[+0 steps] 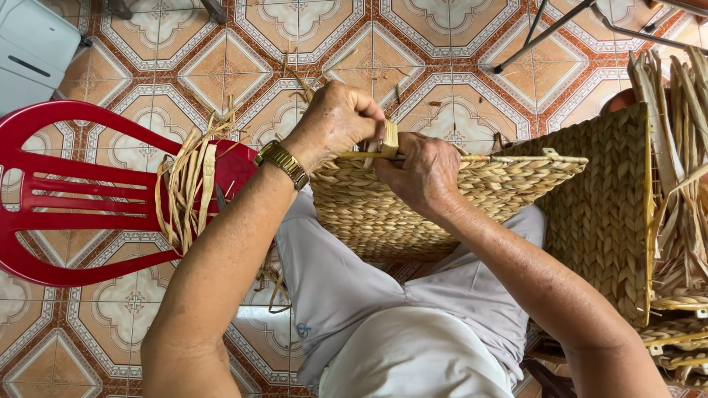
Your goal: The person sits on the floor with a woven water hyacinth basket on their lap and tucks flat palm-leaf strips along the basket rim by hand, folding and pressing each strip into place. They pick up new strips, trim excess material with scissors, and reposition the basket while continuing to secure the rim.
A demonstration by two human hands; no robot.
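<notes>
1. A red plastic chair [66, 184] stands at the far left on the patterned tile floor [413, 51], a bundle of dry straw strips [188, 184] draped over its seat.
2. The left hand [332, 121], grip clenched, pinches a flat pale straw strip [389, 138] that stands upright.
3. Touching it, the right hand [420, 173] presses that strip against the rim of the woven straw basket [472, 191] on the lap; the rim's long axis runs rightward.

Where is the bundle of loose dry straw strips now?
The straw bundle lies on the red plastic chair, left in the head view, just beside the left hand's wrist.
</notes>
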